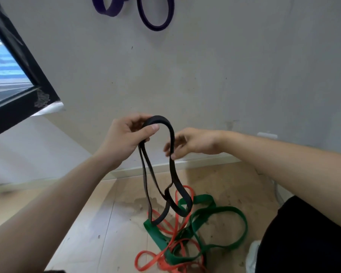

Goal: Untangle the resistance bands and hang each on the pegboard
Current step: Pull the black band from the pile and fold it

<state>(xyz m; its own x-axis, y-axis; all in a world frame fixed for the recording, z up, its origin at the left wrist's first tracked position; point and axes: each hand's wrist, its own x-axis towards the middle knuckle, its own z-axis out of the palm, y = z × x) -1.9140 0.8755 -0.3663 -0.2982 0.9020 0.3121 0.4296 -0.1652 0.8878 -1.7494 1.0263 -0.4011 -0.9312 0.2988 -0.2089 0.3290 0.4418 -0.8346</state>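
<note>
A black resistance band point(170, 133) hangs in twisted loops in front of the wall. My left hand point(126, 134) grips its top bend between thumb and fingers. My right hand point(189, 141) is just right of it, and its fingertips touch the band's right strand. The band's lower loops dangle down to the floor. There a green band point(220, 211) and an orange-red band point(146, 261) lie tangled together. Two purple bands point(156, 16) hang on the wall at the top edge; their hooks are out of view.
A black-framed window point(18, 75) fills the upper left. A white baseboard runs along the wooden floor point(98, 223). My dark-clothed knee point(303, 237) and a white shoe point(252, 257) are at the lower right.
</note>
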